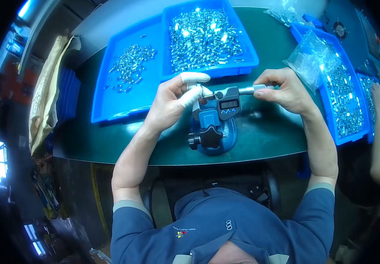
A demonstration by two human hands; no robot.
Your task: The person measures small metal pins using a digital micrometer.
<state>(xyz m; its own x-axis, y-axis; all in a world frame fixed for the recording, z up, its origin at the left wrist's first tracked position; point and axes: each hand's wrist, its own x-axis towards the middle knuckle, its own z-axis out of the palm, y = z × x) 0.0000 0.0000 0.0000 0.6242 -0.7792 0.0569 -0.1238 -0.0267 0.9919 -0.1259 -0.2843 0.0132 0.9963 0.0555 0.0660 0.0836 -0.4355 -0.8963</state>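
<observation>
A digital micrometer (228, 102) with a small display is clamped in a blue stand (225, 140) that has black knobs. My right hand (284, 88) pinches the micrometer's silver thimble between thumb and fingers. At the measuring end is my left hand (171, 97), white covers on its thumb and a finger. These two tips close around a spot beside the micrometer's jaws; what they hold there is mostly hidden. Just beyond, a blue tray (254, 62) is heaped with small shiny metal cylinders (205, 38). Left of it, a second blue tray (101, 94) carries a smaller scatter of cylinders (132, 66).
On the right stands another blue tray (361, 135) of metal parts, a clear plastic bag (309, 59) over its edge. Another person's arm (378, 141) reaches in at far right. Brown paper packaging (44, 97) and stacked blue bins (68, 94) stand left of the green table (269, 140).
</observation>
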